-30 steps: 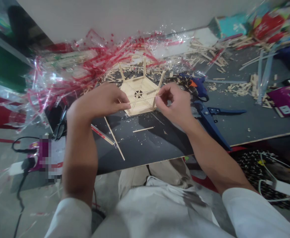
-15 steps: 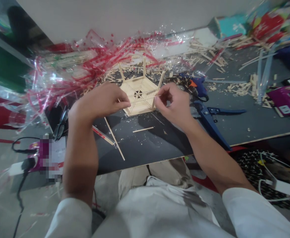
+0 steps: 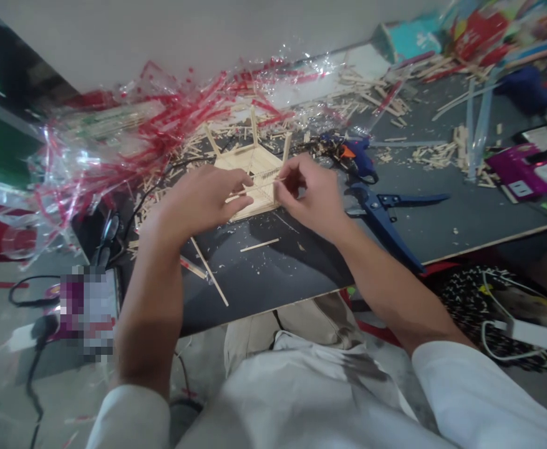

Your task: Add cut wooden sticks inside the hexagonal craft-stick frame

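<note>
A hexagonal frame [image 3: 267,157] of pale wooden sticks, with several short upright posts, lies on the dark table [image 3: 301,262]. My right hand [image 3: 308,196] is at its right edge, thumb and fingertips pinched on one end of a thin wooden stick [image 3: 264,185] that spans the frame. My left hand [image 3: 203,196] hovers over the left side, thumb and fingers apart around the stick's other end; whether they touch it I cannot tell. The left hand covers part of the frame.
Blue cutters [image 3: 383,218] and a blue glue gun [image 3: 360,156] lie to the right. Loose sticks [image 3: 259,245] lie in front. Red and clear plastic wrappers [image 3: 161,131] are heaped behind and left. Purple power strips [image 3: 528,168] sit at the far right and lower left.
My left thumb and fingers have spread apart from a closer pinch, and the hand has come lower over the frame. My right hand keeps its pinch. The whole view has shifted slightly.
</note>
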Demonstrator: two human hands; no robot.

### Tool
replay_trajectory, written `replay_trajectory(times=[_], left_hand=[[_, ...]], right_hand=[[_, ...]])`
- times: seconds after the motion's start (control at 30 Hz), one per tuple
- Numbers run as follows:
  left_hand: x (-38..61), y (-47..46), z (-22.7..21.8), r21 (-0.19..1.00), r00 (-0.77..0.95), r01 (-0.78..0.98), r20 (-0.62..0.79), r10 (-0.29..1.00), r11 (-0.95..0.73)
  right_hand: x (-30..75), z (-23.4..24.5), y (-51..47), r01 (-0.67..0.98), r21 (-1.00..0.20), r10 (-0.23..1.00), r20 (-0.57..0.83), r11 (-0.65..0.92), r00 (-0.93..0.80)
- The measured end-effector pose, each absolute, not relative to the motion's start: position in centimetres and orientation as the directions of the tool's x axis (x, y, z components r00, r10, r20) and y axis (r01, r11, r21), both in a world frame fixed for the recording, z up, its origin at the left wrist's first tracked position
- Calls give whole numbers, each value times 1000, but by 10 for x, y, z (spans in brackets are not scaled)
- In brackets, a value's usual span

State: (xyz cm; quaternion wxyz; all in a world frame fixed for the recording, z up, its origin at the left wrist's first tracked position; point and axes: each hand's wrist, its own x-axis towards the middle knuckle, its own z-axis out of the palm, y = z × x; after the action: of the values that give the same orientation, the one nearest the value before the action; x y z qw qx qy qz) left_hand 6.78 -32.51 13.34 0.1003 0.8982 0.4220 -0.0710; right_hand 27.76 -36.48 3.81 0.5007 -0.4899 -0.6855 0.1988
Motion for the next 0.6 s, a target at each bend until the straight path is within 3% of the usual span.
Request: replay_trajectory(times=[0.2, 0.47, 0.53, 0.6], left_hand=[[85, -335, 128, 81, 635, 772, -154, 757, -631], [70, -352, 147, 106, 582, 812, -79, 809, -574], [67, -364, 144, 100, 578, 811, 17, 816, -577], [64, -380, 135, 96, 583, 780, 247, 774, -618]], right_hand=[[279, 35, -361, 466, -748, 858, 511, 472, -49], [283, 30, -361, 485, -779, 905, 420, 397, -66], [283, 28, -360, 489, -775, 903, 423, 400, -68], [283, 24, -358, 484, -767, 893, 443, 422, -76]])
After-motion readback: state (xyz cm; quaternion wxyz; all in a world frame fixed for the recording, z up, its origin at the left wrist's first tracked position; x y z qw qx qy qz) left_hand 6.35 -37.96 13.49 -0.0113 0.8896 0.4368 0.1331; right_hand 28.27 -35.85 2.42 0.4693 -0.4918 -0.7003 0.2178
